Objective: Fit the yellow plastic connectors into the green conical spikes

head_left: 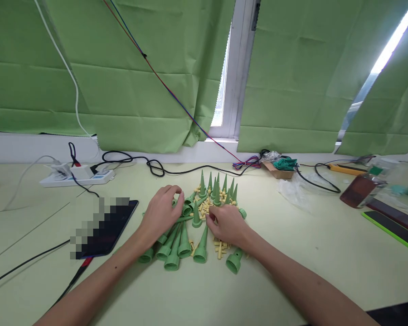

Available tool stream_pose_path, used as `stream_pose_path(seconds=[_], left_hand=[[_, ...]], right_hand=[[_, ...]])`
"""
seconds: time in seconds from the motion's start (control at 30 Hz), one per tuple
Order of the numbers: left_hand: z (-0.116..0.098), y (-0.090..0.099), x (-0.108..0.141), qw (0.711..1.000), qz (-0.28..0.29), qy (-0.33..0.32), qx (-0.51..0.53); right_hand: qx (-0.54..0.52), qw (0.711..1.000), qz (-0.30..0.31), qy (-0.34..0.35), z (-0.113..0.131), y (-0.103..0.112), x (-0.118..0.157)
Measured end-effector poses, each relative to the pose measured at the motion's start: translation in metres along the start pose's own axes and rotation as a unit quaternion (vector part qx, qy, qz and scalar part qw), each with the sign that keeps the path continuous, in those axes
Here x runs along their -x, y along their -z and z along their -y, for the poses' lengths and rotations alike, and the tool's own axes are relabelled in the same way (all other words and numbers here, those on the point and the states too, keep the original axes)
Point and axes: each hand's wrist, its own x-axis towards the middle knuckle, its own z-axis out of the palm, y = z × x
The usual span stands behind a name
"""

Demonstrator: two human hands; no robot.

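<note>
A pile of hollow green plastic cones (172,258) with wide round bases lies on the table, several standing point up at the back. Small yellow plastic pieces (204,208) are scattered among them. Over the left side of the pile is my left hand (161,210), its fingers loosely bent and the thumb apart, with nothing visible in it. My right hand (228,222) is closed above the yellow pieces, thumb and finger pressed together; whatever they hold is hidden. One upright cone (196,216) stands between the hands. Another cone (234,261) lies below my right wrist.
To the left lie a dark tablet (117,233) and a white power strip (78,177). A black cable (190,172) runs along the back. A small cardboard box (278,172), a bottle of dark liquid (358,190) and a green-edged phone (394,231) are at right.
</note>
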Motion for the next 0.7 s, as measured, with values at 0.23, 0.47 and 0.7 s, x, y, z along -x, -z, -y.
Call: stream_pose_path(seconds=[0.23, 0.47, 0.7], left_hand=[[0.041, -0.009, -0.028, 0.990, 0.140, -0.010, -0.031], [0.056, -0.012, -0.027, 0.977, 0.207, 0.051, -0.017], [0.058, -0.014, -0.027, 0.971, 0.226, 0.076, -0.019]], right_hand=[[-0.002, 1.000, 0.008, 0.005, 0.001, -0.003, 0.000], [-0.009, 1.000, 0.008, 0.010, 0.001, -0.006, -0.001], [-0.015, 1.000, 0.009, 0.008, 0.001, -0.004, -0.001]])
